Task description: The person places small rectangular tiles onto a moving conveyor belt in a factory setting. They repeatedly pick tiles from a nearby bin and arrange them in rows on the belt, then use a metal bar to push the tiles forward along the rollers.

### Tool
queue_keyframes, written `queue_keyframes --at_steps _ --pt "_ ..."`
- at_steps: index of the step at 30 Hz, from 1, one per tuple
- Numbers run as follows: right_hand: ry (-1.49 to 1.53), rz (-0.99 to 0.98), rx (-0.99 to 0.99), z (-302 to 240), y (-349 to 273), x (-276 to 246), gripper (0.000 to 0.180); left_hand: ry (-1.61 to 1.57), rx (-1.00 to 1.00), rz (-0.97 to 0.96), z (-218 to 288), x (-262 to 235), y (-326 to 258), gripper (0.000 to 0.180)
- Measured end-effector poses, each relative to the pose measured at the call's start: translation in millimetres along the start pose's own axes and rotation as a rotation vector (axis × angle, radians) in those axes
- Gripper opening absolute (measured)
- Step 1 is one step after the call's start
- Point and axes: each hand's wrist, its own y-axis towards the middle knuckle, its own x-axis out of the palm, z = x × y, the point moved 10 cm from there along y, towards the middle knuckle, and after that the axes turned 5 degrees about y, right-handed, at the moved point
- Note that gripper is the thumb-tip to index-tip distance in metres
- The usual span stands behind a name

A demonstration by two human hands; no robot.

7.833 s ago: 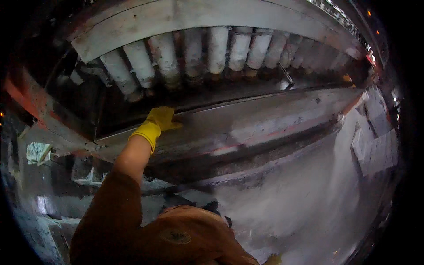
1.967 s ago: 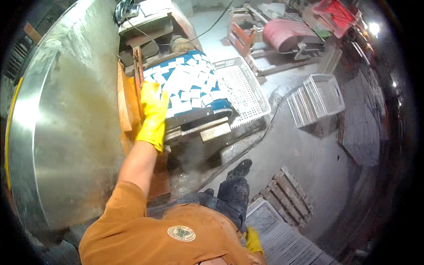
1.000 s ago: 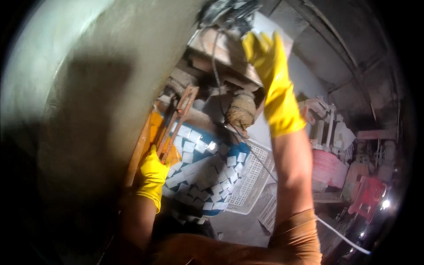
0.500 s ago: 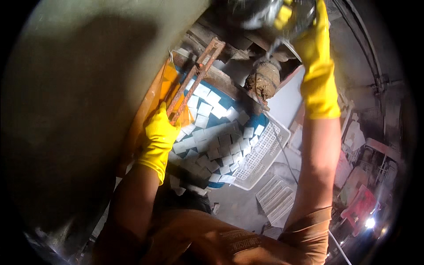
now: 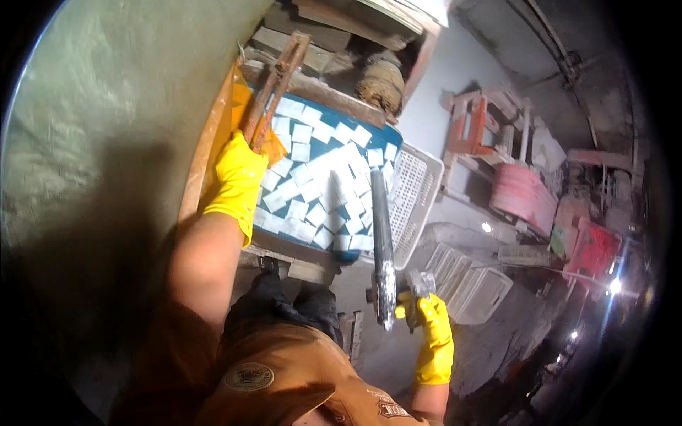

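The person's left hand (image 5: 238,181), in a yellow rubber glove, is closing its fingers (image 5: 250,153) around the lower end of a rusty metal bar (image 5: 275,89). The bar is long, thin and rough, and it is sloping up and away from the fingers toward some old wooden planks (image 5: 334,28). Just beside those fingers, on the far side from the grey wall, a blue tray (image 5: 334,184) is sitting packed with small white square blocks (image 5: 312,177). The blocks are looking smooth and pale, and they are lying in rows, touching each other. A bit of orange sheet (image 5: 273,149) is poking out right by the fingertips. The right hand (image 5: 430,323), also in a yellow glove, is curling its fingers (image 5: 406,311) tight around the handle of a tool with a long grey roller (image 5: 382,241). The roller is round like a pipe and is looking wet and shiny. It is reaching up from the fingers, and its far end is lying over the edge of the blue tray, near the blocks. A white plastic crate (image 5: 415,206) with lots of little holes is standing just beside the roller. A big smooth grey wall (image 5: 106,142) is curving past the left hand. More white crates (image 5: 472,287) are lying on the floor close to the right hand.
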Motion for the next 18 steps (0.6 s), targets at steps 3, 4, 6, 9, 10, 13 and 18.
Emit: queue_keyframes --at_steps 3,4,6,9,10,13,18 --pt "0.022 0.101 0.09 42 -66 -15 0.048 0.005 -0.008 -0.094 -4 8 3 0.067" --pt "0.017 0.126 0.095 50 -83 -18 0.047 -0.01 0.006 -0.111 -4 11 5 0.067" --pt "-0.009 0.149 0.141 65 -108 -22 0.046 -0.056 0.048 -0.107 -4 13 5 0.067" --pt "-0.076 0.141 0.189 66 -123 -25 0.045 -0.133 0.133 -0.067 -12 15 -1 0.068" --pt "-0.101 0.124 0.191 62 -122 -23 0.045 -0.157 0.161 -0.066 -17 18 -5 0.069" --pt "-0.304 0.072 0.239 48 -106 -18 0.046 -0.244 0.18 -0.043 -44 20 -23 0.075" --pt "-0.544 0.102 0.318 17 -56 -9 0.046 -0.179 0.064 0.032 -67 10 -46 0.075"
